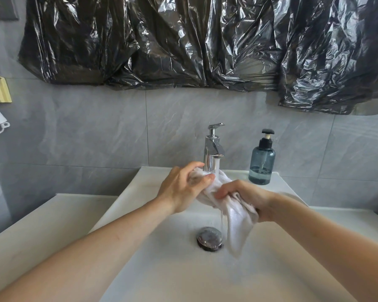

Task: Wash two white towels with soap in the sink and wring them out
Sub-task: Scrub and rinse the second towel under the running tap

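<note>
Forearms reach over the sink (162,269); both hands, left (181,188) and right (249,197), clutch one bunched towel (234,214) under the running tap (213,149). Rinsing seems under way; next comes soap (261,162) or a firm twist. No second towel visible; no readable labels, as far as I can tell.

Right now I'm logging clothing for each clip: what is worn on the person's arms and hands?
Nothing shows: the left hand and right hand are bare, without gloves, rings or a watch. Both forearms are uncovered to the frame edge, no sleeves in view.
</note>
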### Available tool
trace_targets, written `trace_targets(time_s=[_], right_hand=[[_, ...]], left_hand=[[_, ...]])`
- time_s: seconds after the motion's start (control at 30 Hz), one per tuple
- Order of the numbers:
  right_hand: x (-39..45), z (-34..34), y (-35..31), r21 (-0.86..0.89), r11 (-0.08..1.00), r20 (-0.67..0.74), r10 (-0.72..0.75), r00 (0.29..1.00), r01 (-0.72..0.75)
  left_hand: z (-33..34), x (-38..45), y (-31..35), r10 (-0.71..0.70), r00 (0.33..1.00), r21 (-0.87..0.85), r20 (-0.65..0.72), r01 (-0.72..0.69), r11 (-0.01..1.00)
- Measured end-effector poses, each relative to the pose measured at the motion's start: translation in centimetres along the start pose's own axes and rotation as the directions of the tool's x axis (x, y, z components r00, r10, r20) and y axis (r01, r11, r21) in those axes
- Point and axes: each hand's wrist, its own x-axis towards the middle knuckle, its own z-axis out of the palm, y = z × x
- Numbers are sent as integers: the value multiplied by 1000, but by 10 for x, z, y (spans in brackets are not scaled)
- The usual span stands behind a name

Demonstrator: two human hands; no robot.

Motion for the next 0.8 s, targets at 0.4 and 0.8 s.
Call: trace_targets(time_s=[0.4,0.8], right_hand=[[-2,12,3,-256,959,17,-122,992,122],[-2,26,4,-382,872,-99,-369,924,307]], left_hand=[[8,1,8,-109,994,-205,9,109,973],[5,7,17,-23,995,94,-93,32,995]])
